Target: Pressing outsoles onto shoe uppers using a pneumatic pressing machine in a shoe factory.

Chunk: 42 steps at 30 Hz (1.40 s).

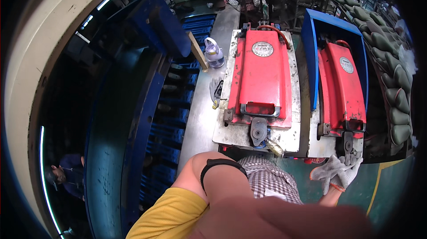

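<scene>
Two red moulds sit side by side on the bench; the right red mould lies just above the gloved right hand, whose fingers curl at its front latch, grip unclear.

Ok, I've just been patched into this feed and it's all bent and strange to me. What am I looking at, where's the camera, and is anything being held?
The one picture comes from a fisheye camera on a person's head, looking down, which is why straight edges curve. At the bottom are the person's own arm with a yellow sleeve and a black band. The right hand, in a grey work glove, reaches to the latch end of the right-hand red mould lid; it seems to touch it, holding nothing loose. The left hand is out of view. A second red mould lid lies shut on a metal bench, with a spare glove and a clear jug beside it. Dark green shoe forms hang at right.
</scene>
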Tool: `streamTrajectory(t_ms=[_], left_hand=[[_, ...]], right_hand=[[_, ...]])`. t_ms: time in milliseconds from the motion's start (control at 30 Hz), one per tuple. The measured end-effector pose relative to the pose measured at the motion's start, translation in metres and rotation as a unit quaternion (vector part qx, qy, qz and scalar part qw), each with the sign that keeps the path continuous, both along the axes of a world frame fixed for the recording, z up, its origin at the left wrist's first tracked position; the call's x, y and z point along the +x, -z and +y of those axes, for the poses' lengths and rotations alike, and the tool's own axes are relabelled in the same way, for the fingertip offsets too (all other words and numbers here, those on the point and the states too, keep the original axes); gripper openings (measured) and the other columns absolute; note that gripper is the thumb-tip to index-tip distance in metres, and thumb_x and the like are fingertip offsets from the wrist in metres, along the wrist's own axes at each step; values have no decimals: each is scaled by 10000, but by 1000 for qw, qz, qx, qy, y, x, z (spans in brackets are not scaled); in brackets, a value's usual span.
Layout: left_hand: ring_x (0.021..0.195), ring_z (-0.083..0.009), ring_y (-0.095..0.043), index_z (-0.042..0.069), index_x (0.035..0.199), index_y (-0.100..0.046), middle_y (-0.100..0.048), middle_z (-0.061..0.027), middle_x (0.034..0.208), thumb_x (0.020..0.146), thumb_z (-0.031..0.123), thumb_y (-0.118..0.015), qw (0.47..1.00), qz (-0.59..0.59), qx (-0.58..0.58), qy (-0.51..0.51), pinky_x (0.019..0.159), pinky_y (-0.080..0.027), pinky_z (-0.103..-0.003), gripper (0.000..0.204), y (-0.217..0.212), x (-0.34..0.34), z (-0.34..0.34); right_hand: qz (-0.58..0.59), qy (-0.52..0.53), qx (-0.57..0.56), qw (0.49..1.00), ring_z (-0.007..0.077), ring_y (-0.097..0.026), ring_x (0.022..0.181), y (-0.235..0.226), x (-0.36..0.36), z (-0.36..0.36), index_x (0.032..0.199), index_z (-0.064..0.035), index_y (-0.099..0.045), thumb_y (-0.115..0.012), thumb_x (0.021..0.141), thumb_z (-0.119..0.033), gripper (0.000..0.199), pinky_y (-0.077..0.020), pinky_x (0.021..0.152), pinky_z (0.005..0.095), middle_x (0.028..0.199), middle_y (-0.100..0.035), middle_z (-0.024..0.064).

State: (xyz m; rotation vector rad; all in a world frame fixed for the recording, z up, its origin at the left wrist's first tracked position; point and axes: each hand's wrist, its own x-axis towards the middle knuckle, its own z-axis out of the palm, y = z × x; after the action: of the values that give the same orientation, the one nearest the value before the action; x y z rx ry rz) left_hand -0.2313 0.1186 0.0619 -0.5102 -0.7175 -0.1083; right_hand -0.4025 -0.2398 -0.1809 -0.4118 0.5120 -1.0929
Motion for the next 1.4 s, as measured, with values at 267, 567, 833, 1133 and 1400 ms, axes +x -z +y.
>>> streamTrajectory(t_ms=[267, 567, 833, 1133, 1400], left_hand=[[950, -212, -715, 58, 1019, -672, -732, -97, 1043, 1041, 192, -462, 991, -122, 58, -2, 928, -562, -338, 250, -13, 9, -27], [987, -311, -731, 112, 1088, -715, -762, -113, 1098, 1030, 398, -531, 949, -273, 154, -21, 913, -569, -415, 346, -38, 40, -67], [995, -319, -729, 123, 1202, -711, -770, -105, 1089, 998, 393, -609, 841, -412, 326, -127, 880, -560, -434, 353, -40, 81, -74], [1522, -339, -360, 98, 1646, -227, -228, -116, 1710, 916, 82, -747, 549, -362, 745, 116, 1206, -364, -459, 897, 135, 133, -117], [1480, -315, -433, 96, 1675, -113, -224, -155, 1698, 867, -33, -740, 622, -270, 668, 308, 1173, -411, -433, 1031, 189, 112, -93]], right_hand=[[-32, -30, -2, 999, 117, -383, 556, 6, -7, 2, 876, -130, -489, -407, 1136, -425, 402, -378, 532, 279, 653, -412, -34], [0, 3, 0, 1000, 107, -384, 562, 22, -9, 1, 990, -100, -540, -407, 1138, -414, 371, -399, 517, 267, 688, -432, -30], [-7, 3, -14, 1000, 98, -384, 569, 25, -24, -2, 1093, -107, -579, -409, 1139, -408, 348, -390, 501, 267, 697, -435, -39], [-106, -254, 65, 959, 114, -369, 580, -57, 92, 26, 720, -195, -431, -503, 1085, -266, 379, -370, 580, 297, 623, -373, -34], [-140, -277, 14, 950, 219, -593, 832, -1, 192, 41, 983, -185, -570, -454, 1061, -365, 227, -506, 781, 353, 899, -610, 21]])
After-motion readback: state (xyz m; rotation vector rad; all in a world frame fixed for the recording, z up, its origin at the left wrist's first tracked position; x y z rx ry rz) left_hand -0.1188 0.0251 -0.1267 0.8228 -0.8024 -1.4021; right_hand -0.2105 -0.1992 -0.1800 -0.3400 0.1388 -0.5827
